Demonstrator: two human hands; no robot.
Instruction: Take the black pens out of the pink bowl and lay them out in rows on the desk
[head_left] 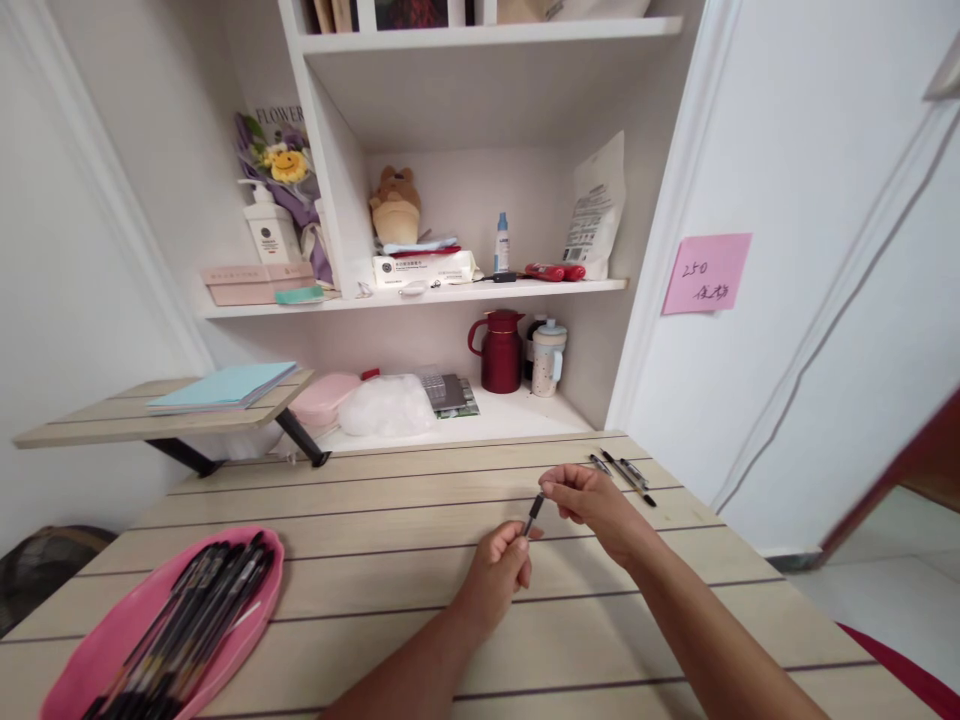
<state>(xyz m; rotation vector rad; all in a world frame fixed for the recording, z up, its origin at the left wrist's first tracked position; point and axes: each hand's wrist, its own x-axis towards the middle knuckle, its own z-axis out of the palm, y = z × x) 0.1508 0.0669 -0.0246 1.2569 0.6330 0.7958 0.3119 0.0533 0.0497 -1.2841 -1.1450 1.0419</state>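
A gel pen with a black grip is held tilted above the middle of the table. My left hand is closed around its lower barrel. At the upper end, the thumb and fingers of my right hand pinch the tip; whether anything else sits between them is too small to tell. Beyond my right hand, a pen and several short pen pieces, apparently caps, lie on the table. To the left, a pink tray holds many black pens.
The slatted wooden table meets a white shelf unit at the back. A raised stand with blue paper stands back left. On the low shelf are a red jug, a cup and a white plastic bag.
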